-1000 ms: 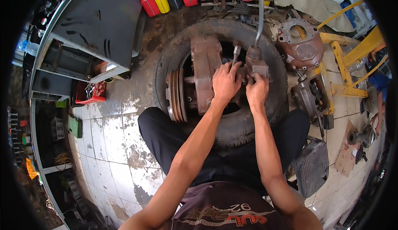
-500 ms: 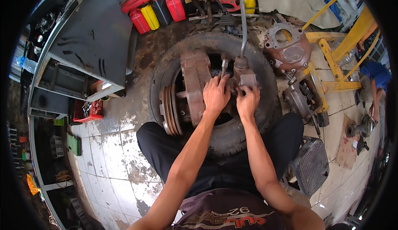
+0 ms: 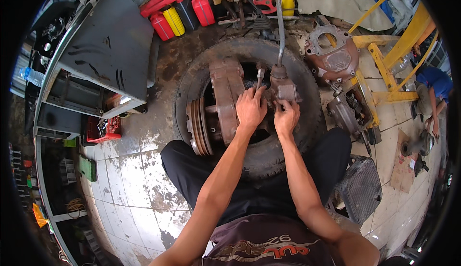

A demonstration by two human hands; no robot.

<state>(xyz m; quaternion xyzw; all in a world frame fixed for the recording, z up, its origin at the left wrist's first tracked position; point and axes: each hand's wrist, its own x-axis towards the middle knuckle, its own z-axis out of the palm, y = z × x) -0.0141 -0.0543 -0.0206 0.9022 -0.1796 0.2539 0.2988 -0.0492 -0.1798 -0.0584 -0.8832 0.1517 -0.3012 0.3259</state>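
A brown, grimy gearbox casing lies on a tyre between my knees. At its left end is a ribbed round drum. My left hand is closed at the lower end of a short metal rod in the middle of the casing. Close beside it, my right hand has its fingers bent and pinched against the lower edge of the gear lever housing; whatever they hold is hidden. A long bent gear lever rises from that housing.
A grey metal cabinet stands left, a red crate below it. A bell housing, an opened gear casing and a yellow frame are right. Another person handles parts at far right. Jerrycans line the back.
Both hands stay at the same spots on the gearbox, with hardly any finger movement visible. The whole view has shifted very slightly.
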